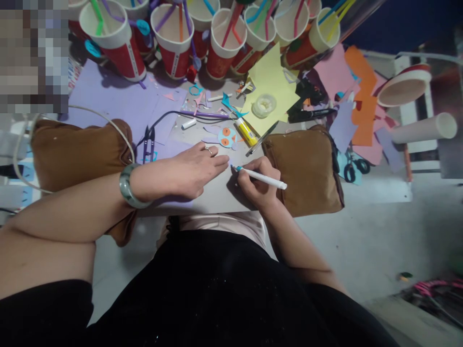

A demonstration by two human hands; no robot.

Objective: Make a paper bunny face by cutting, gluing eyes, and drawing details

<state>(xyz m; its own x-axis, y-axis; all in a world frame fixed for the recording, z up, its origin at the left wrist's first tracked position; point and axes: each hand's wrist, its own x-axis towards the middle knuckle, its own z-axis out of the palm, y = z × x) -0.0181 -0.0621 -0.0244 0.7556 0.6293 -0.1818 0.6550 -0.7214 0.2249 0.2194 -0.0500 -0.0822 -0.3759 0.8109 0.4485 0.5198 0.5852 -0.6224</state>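
Note:
My right hand (261,182) grips a white marker (267,179) with a blue end, its tip low over the tabletop beside my left fingertips. My left hand (198,171) lies flat on the table with fingers stretched out. A small bit of purple paper seems to show by the fingertips, though most of it is hidden. Just beyond the hands rests a paper cutout (226,137) with a light blue round face, orange eyes and purple ear-like strips. A yellow glue stick (246,132) and a pair of tweezers (261,139) lie to its right. The marker's white cap (188,124) is on the left.
Several red-and-white paper cups (175,53) with coloured straws line the back. Brown cushions (304,171) flank the hands. Purple-handled snips (149,144) lie left; black-handled scissors (356,168) and coloured paper (363,113) lie right. Yellow paper (269,77) bears a small clear tub (264,106).

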